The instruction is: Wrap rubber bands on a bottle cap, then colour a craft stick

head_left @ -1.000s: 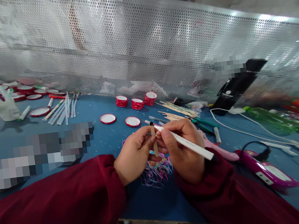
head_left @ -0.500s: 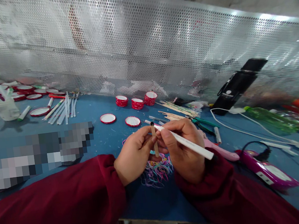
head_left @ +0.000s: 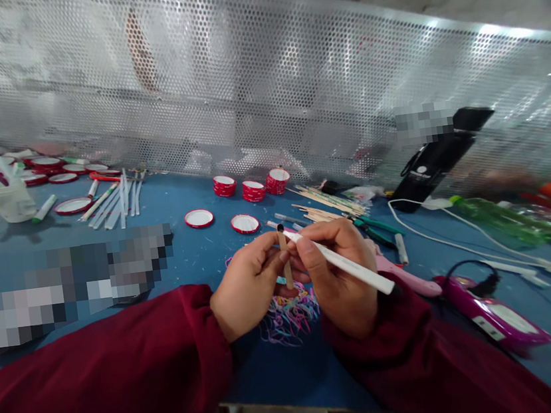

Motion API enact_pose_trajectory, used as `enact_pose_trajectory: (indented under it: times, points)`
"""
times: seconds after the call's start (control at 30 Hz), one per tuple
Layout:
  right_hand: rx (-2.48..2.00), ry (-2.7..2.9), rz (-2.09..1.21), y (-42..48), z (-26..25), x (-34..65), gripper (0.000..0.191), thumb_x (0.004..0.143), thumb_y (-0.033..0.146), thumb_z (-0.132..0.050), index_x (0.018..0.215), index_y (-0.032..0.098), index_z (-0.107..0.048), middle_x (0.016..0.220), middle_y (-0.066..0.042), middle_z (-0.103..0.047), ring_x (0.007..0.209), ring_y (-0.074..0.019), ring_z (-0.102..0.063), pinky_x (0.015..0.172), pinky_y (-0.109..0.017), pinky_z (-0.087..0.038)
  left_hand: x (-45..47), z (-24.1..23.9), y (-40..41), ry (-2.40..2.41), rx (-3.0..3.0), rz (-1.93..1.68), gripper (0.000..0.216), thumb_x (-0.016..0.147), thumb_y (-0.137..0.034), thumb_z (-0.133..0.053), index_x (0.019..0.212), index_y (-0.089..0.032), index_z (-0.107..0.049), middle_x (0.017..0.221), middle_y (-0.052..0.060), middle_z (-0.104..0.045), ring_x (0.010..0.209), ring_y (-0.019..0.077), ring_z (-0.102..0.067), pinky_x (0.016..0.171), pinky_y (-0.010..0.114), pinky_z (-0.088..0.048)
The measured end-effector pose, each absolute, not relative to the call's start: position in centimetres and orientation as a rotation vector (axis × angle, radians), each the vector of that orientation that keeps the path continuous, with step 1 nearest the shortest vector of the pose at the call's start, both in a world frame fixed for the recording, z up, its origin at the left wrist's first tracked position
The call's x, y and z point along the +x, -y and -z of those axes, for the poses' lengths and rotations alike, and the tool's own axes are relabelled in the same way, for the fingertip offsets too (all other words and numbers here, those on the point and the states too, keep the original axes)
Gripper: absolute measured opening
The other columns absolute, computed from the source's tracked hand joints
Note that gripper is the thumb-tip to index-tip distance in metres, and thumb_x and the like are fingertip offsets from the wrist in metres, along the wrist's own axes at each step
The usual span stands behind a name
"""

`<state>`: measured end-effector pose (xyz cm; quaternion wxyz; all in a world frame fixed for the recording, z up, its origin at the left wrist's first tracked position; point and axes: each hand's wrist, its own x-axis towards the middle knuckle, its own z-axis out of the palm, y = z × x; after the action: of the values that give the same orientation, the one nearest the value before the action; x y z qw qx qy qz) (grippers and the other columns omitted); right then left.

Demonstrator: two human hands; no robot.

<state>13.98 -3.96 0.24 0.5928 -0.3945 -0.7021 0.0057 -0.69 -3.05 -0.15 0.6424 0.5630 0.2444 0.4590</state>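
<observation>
Between the thumb and fingers of my left hand (head_left: 249,286) is a flat wooden stick (head_left: 288,273), held upright with a blackened top end. My right hand (head_left: 342,272) grips a white marker pen (head_left: 350,267) slantwise, its tip at the stick's dark end. A small turquoise patch shows beside the stick, partly covered by my fingers. Below both hands lies a heap of colourful thin bands (head_left: 292,318). Just beyond them are two red-rimmed white lids (head_left: 245,223), lying flat and apart.
Stacks of red lids (head_left: 253,191) stand near the perforated metal screen (head_left: 248,69). Glue sticks (head_left: 117,206) and a white cup (head_left: 6,201) are at left. Wooden sticks (head_left: 328,201), green-handled pliers (head_left: 377,231), a pink glue gun (head_left: 413,282), a purple device (head_left: 505,319) and a black umbrella-like object (head_left: 434,163) occupy the right.
Hardly anything differs. Both hands keep their hold on the stick and the marker, with the marker tip still at the stick's dark end.
</observation>
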Motion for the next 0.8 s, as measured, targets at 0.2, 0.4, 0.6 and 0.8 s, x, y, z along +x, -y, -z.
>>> enact_pose_trajectory:
  times: [0.2,0.4,0.6,0.8]
  points:
    - [-0.937,1.628,-0.054,3.88,-0.18,14.08,0.007,0.094,0.029,-0.064,0.092,0.023,-0.062,0.085,-0.001,-0.069,0.072,-0.0158,-0.068,0.064,-0.030,-0.053,-0.64,-0.21,3.08,-0.576,1.274,-1.057,0.015,0.097,-0.029,-0.056,0.087,-0.018,-0.054,0.076,-0.002,-0.055,0.065,0.0090,-0.059,0.058,0.020,-0.057]
    - [-0.947,1.618,-0.045,3.63,0.10,14.42,0.011,0.093,0.032,-0.066,0.095,0.022,-0.063,0.088,-0.003,-0.069,0.075,-0.0187,-0.069,0.065,-0.033,-0.053,-0.50,-0.41,3.00,-0.556,1.254,-1.065,0.011,0.093,-0.026,-0.060,0.088,-0.018,-0.054,0.074,-0.002,-0.056,0.061,0.0095,-0.059,0.057,0.021,-0.057]
    - [-0.970,1.601,-0.042,3.50,0.25,14.46,0.011,0.093,0.033,-0.065,0.094,0.022,-0.064,0.091,-0.003,-0.070,0.076,-0.0198,-0.070,0.066,-0.035,-0.053,-0.47,-0.48,3.02,-0.559,1.266,-1.059,0.008,0.096,-0.024,-0.053,0.094,-0.017,-0.056,0.074,-0.001,-0.056,0.063,0.0104,-0.060,0.056,0.021,-0.056]
    - [-0.952,1.619,-0.001,3.77,-0.06,14.39,0.011,0.093,0.033,-0.066,0.092,0.022,-0.064,0.086,-0.002,-0.070,0.071,-0.0175,-0.068,0.063,-0.032,-0.052,-0.42,-0.38,2.96,-0.556,1.249,-1.064,0.011,0.093,-0.026,-0.059,0.088,-0.018,-0.054,0.074,-0.002,-0.057,0.061,0.0092,-0.059,0.057,0.021,-0.057]
